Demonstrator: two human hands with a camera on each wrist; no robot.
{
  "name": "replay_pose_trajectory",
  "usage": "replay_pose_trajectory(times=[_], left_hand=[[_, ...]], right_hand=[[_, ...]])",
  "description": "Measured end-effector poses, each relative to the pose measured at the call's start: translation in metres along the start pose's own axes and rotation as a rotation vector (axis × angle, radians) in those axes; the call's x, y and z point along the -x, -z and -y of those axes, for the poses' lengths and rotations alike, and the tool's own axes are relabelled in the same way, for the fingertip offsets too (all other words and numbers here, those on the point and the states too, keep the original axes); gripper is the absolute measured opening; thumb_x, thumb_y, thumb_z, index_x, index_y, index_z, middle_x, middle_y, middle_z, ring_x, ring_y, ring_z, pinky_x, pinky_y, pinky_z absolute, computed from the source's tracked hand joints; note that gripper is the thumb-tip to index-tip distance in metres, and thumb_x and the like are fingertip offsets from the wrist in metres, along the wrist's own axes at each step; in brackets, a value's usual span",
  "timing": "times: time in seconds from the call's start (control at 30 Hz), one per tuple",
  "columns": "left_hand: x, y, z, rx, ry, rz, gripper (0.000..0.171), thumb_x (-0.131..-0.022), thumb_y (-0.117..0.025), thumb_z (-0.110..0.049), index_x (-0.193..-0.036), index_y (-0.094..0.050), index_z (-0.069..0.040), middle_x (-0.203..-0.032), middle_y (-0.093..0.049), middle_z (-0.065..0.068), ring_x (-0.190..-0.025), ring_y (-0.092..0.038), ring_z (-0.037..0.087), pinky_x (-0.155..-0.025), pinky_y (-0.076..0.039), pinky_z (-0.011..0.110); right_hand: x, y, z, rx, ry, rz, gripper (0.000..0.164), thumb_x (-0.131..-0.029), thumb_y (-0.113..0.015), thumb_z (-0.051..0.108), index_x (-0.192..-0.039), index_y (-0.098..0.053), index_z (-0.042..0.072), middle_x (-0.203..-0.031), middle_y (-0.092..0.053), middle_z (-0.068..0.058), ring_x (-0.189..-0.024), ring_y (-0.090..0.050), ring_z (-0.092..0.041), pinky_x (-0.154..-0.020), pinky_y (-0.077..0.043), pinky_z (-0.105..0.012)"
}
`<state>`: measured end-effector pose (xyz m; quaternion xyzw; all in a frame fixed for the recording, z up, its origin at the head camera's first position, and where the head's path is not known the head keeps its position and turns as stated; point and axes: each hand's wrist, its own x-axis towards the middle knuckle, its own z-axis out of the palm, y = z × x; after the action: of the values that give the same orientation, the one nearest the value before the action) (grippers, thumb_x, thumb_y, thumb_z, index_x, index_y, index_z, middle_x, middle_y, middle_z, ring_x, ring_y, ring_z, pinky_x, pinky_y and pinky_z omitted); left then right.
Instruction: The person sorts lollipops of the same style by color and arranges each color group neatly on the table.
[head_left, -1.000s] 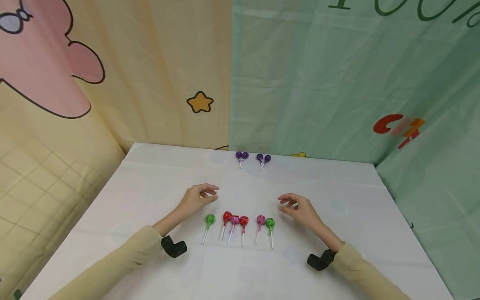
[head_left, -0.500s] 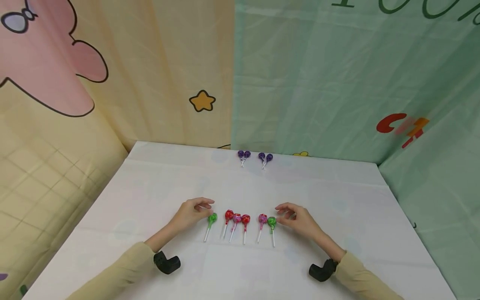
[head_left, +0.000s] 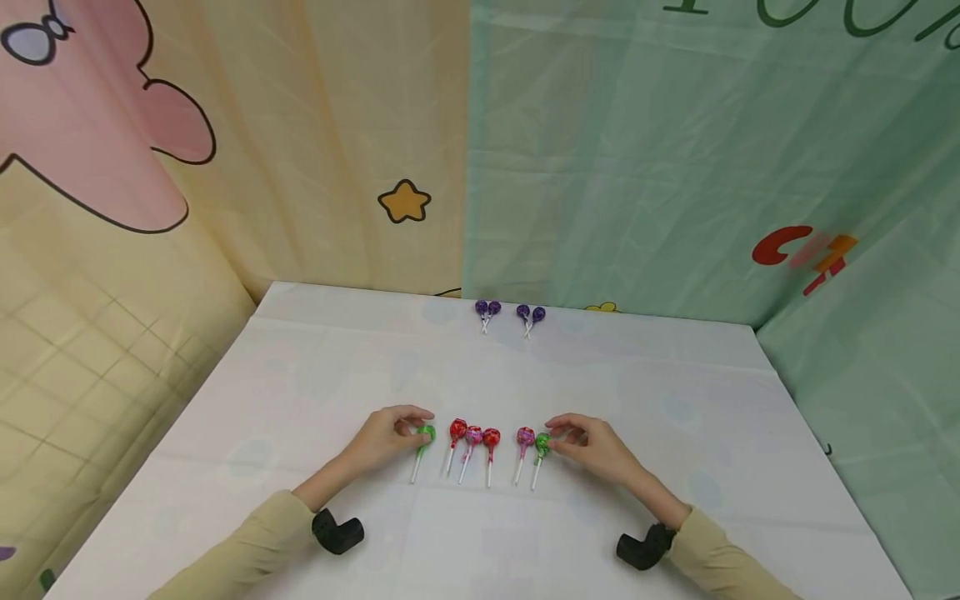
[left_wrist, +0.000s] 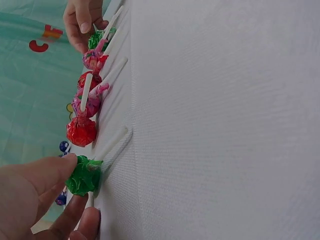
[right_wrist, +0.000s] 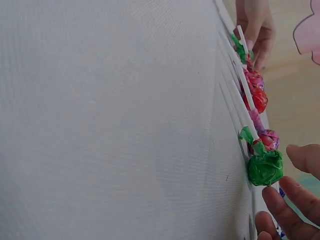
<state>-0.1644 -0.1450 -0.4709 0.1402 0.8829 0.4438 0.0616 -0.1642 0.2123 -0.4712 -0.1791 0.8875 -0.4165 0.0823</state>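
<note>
In the head view, a row of wrapped lollipops lies on the white table. My left hand (head_left: 386,437) pinches the head of the leftmost green lollipop (left_wrist: 84,176) between thumb and fingers, its stick slanting toward the near side. At the row's other end, my right hand (head_left: 596,448) has its fingertips at the head of another green lollipop (right_wrist: 266,168); in the right wrist view the thumb stands a little apart from it. Between the hands lie a red lollipop (head_left: 457,429), a pink lollipop (head_left: 473,436), a second red lollipop (head_left: 491,438) and another pink lollipop (head_left: 525,437).
Two pairs of purple lollipops, a left pair (head_left: 487,309) and a right pair (head_left: 531,314), lie with crossed sticks near the back edge of the white table (head_left: 360,350). Behind it hang a yellow curtain (head_left: 330,167) and a green curtain (head_left: 600,167).
Both hands have come nearer to the front and down to the green lollipops. The left fingers have taken hold of theirs. The right green lollipop's stick has swung left.
</note>
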Motion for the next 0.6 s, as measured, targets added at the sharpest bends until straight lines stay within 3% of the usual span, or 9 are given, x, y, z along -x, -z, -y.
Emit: replay_pose_trajectory(times=[0.13,0.37,0.6], left_hand=[[0.000,0.000,-0.001,-0.052,-0.010,0.004,0.025,-0.082,-0.075,-0.016,-0.106,-0.073,-0.009,-0.082,-0.064,-0.001,-0.068,-0.047,0.009,-0.060,-0.038,0.020],[0.001,-0.002,-0.010,-0.170,0.049,-0.043,0.022,-0.078,-0.079,-0.020,-0.099,-0.076,-0.015,-0.070,-0.057,-0.005,-0.061,-0.044,0.009,-0.053,-0.032,0.020],[-0.001,-0.006,-0.017,-0.222,0.114,-0.073,0.021,-0.074,-0.082,-0.021,-0.094,-0.077,-0.018,-0.090,-0.073,-0.006,-0.057,-0.046,0.008,-0.049,-0.032,0.021]], right_hand=[[0.000,-0.003,0.002,0.015,-0.010,-0.003,0.029,-0.086,-0.072,0.028,-0.110,-0.069,0.011,-0.100,-0.070,-0.003,-0.075,-0.054,-0.006,-0.059,-0.042,-0.020],[-0.003,-0.008,0.005,0.053,-0.041,-0.011,0.029,-0.083,-0.074,0.027,-0.107,-0.070,0.011,-0.095,-0.069,-0.001,-0.070,-0.051,-0.007,-0.057,-0.040,-0.020],[-0.006,-0.011,0.007,0.055,-0.084,-0.008,0.028,-0.082,-0.076,0.026,-0.106,-0.071,0.012,-0.091,-0.067,0.001,-0.068,-0.049,-0.009,-0.056,-0.038,-0.020]])
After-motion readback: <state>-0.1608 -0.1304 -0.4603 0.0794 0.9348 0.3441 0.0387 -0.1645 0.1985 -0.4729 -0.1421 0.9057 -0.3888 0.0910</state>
